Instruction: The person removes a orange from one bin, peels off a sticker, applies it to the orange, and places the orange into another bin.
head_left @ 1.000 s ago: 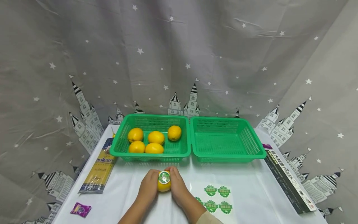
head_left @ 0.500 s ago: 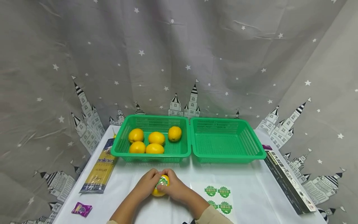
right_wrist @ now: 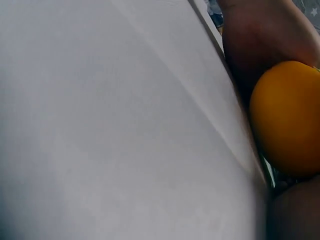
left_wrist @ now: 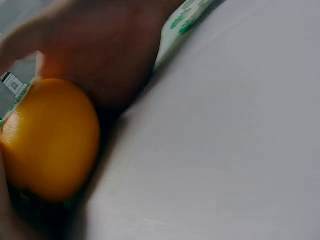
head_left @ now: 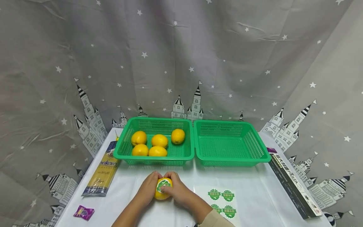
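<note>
Both hands — left hand [head_left: 148, 190], right hand [head_left: 179, 190] — curl around one stickered lemon [head_left: 162, 188] on the table [head_left: 255, 195]

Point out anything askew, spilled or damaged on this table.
Nothing is spilled or damaged. The purple packet lies loose and crooked near the table's front left corner. The pasta pack lies slanted beside the left basket.

Both hands are bare, with no rings, watches or gloves showing. The left hand [head_left: 148, 189] leads into a bare forearm. The right hand [head_left: 177, 190] leads to a forearm with a beige sleeve [head_left: 214, 220] cuff at the near edge.
</note>
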Motion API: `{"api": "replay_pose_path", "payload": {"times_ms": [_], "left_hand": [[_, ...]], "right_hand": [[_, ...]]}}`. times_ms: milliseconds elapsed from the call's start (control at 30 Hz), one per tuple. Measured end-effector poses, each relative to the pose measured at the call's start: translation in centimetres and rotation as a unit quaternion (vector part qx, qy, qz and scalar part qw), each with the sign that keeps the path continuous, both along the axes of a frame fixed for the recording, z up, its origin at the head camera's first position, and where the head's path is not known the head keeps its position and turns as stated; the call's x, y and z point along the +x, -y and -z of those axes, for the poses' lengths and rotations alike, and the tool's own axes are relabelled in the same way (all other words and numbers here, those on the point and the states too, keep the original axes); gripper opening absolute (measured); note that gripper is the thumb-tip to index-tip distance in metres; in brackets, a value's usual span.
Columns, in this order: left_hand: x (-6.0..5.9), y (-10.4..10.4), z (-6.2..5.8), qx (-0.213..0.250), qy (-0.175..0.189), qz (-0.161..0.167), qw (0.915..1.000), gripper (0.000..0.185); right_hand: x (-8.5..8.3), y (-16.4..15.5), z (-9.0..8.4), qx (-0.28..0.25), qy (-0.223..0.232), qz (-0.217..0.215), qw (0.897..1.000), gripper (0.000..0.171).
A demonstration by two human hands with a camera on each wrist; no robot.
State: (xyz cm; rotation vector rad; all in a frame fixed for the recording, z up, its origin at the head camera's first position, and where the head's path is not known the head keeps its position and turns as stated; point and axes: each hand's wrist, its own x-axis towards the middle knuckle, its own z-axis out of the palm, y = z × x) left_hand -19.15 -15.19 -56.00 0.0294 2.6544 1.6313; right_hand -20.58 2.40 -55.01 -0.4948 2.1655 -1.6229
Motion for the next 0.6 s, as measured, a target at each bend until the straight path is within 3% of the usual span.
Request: {"api": "replay_pose_path", "payload": {"times_ms": [67,167,267,500,600], "left_hand": [[0.4,0.1,0.4,-0.006,-0.024,0.007,0.9997,0.038],[1.0,0.5,0.9,-0.037,-0.068,0.032,0.9965,0.041],[1.3,0.9,1.2,-0.059,-0.085,0.054,0.9932,0.050],[1.0,1.0,1.2,-0.015,-0.021,0.085,0.9961,0.047],[1.0,1.2,1.1,-0.015,-0.012,0.096,0.9952,0.045]], "right_hand": [[0.0,0.4,-0.2,-0.007,0.008,0.024,1.000,0.030],[0.0,1.1,-0.1,0.000,-0.001,0.054,0.999,0.029],[0.1,1.6,0.2,0.004,-0.018,0.068,0.997,0.025],[0.1,1.4,0.5,-0.012,-0.008,0.069,0.998,0.019],[0.2,1.3,0.3,-0.008,-0.002,0.065,0.998,0.019]]}}
